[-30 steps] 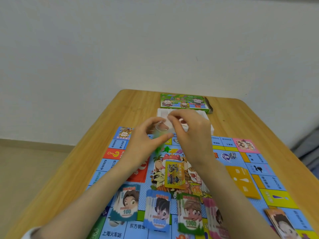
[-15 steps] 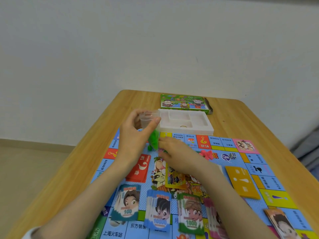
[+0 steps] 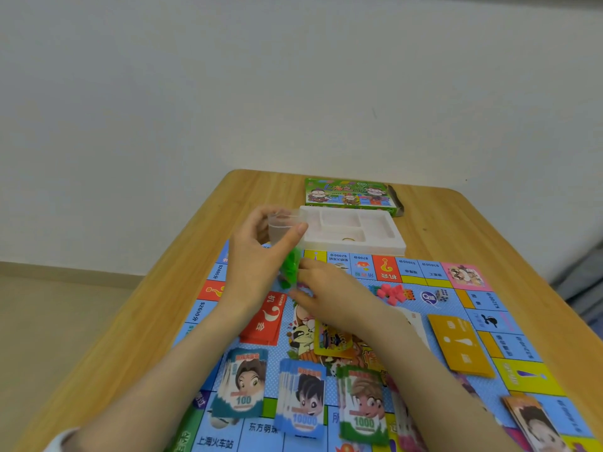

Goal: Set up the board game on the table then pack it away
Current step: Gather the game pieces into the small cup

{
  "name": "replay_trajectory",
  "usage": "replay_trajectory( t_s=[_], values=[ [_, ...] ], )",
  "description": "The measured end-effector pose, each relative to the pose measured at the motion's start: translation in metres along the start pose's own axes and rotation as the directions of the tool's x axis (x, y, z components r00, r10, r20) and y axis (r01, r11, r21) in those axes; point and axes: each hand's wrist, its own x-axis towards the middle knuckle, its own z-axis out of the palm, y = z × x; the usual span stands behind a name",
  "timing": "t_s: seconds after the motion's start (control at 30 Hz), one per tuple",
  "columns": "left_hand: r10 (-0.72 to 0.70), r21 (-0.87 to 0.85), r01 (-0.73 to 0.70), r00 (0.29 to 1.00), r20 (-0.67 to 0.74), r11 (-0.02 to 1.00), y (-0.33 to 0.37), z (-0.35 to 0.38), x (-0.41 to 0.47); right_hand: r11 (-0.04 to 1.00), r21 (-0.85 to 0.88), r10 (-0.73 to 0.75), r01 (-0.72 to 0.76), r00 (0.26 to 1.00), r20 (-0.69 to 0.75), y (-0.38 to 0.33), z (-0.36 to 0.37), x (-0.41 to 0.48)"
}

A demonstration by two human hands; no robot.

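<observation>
L & R forearms enter from bottom edge, bare, converging toward centre. L hand (image 3: 257, 265): raised above table level, thumb and fingers curled, pinching top of clear bag (image 3: 281, 227). R hand (image 3: 329, 288): lower, palm down, fingers (image 3: 305, 265) extended leftward at bag's lower part, just beside L hand; grip there not discernible. White sleeve (image 3: 57, 442) at L elbow.

place: home room — wooden table (image 3: 463, 223) | plain wall (image 3: 228, 93) | board game (image 3: 489, 308)
</observation>
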Motion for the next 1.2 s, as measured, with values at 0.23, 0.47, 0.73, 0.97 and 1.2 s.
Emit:
replay_trajectory(
  t_s=[0.23,0.47,0.73,0.97,1.2],
  values=[
    [0.000,0.024,0.000,1.000,0.012,1.000,0.000,0.000,-0.001,0.989,-0.087,0.108,-0.119,0.986,-0.128,0.005,-0.002,0.005],
    [0.004,0.026,-0.004,1.000,0.003,1.000,-0.001,0.000,0.000,1.000,0.011,-0.010,0.010,0.999,-0.044,-0.001,0.003,0.002],
    [-0.007,0.046,0.008,1.000,-0.018,0.999,0.001,0.000,-0.001,0.997,-0.071,0.000,0.001,1.000,0.016,-0.005,0.005,0.005],
    [-0.028,0.011,0.029,0.995,-0.091,1.000,0.004,-0.007,0.007,0.997,-0.033,0.071,-0.072,0.997,-0.033,0.003,0.000,0.004],
    [-0.030,-0.031,0.025,0.981,-0.190,0.999,0.011,-0.018,0.017,0.988,-0.009,0.150,-0.152,0.981,-0.120,0.016,-0.006,0.005]
  ],
)
